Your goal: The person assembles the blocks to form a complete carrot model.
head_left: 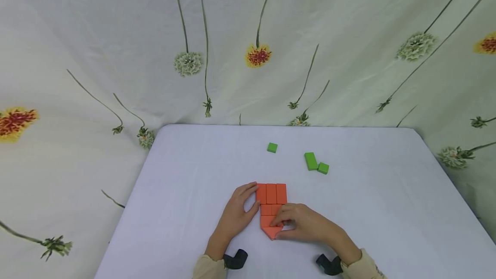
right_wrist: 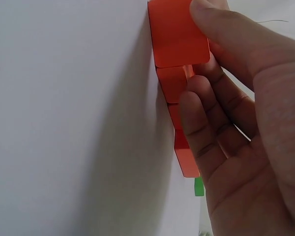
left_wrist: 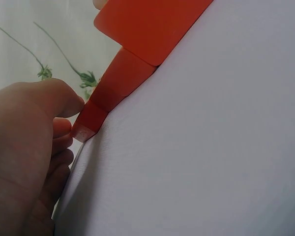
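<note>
Orange blocks lie together on the white table, with a top row of three upright rectangles (head_left: 271, 193), smaller blocks (head_left: 266, 210) below and a triangular block (head_left: 270, 230) pointing toward the person. My left hand (head_left: 235, 213) rests along the left side, fingertips at the top row and thumb by its lower corner. With thumb and fingers, my right hand (head_left: 308, 224) pinches the triangular block at the lower end, its fingers partly covering the blocks there. In the right wrist view, the thumb lies on the edge of that block (right_wrist: 179, 39).
Beyond the orange blocks lie a small green block (head_left: 272, 147), a longer green block (head_left: 311, 161) and another small green one (head_left: 323, 168) right beside it. A flower-printed cloth (head_left: 240, 85) hangs behind the table (head_left: 186, 162). Dark wrist-worn devices (head_left: 237, 259) sit at both sleeves.
</note>
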{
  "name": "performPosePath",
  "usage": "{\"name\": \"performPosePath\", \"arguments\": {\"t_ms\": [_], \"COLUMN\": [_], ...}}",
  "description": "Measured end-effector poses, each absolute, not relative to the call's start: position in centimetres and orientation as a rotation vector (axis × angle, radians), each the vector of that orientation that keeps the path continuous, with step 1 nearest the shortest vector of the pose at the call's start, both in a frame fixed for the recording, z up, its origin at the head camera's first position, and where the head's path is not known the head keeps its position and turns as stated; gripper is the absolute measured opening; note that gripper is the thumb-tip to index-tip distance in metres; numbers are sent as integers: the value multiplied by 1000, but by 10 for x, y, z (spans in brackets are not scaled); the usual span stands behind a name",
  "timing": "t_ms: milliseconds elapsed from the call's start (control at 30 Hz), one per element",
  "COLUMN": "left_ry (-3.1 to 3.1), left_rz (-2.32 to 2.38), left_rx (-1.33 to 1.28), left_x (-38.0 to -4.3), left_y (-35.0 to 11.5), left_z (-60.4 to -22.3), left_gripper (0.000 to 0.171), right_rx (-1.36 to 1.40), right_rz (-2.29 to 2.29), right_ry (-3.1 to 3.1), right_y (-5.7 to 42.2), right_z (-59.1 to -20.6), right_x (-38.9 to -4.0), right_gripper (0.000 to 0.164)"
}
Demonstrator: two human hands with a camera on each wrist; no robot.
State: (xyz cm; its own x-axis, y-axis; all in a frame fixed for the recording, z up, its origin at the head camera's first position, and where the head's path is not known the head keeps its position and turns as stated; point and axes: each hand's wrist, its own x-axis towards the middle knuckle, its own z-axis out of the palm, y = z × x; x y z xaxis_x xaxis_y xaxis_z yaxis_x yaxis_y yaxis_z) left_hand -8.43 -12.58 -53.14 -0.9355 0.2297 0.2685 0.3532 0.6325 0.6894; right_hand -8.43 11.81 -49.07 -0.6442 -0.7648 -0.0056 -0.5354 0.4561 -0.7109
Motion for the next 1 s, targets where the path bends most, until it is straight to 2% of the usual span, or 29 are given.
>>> {"name": "performPosePath", "arguments": {"t_ms": [433,1000], "left_ry": [-2697,-2708], "left_rz": [-1197,-1212], "left_rx": [-485,-484], "left_x": [-84,-85], "left_y": [-127,-126], "left_z": [-533,-530], "left_gripper": [47,48], "right_rx": [-1055,-554], "right_rz": [-1095,-982], "right_ry": [2492,3037], "right_y": [130,158], "right_z": [-483,-476], "right_x": [-97,-152], "right_gripper": [25,37]}}
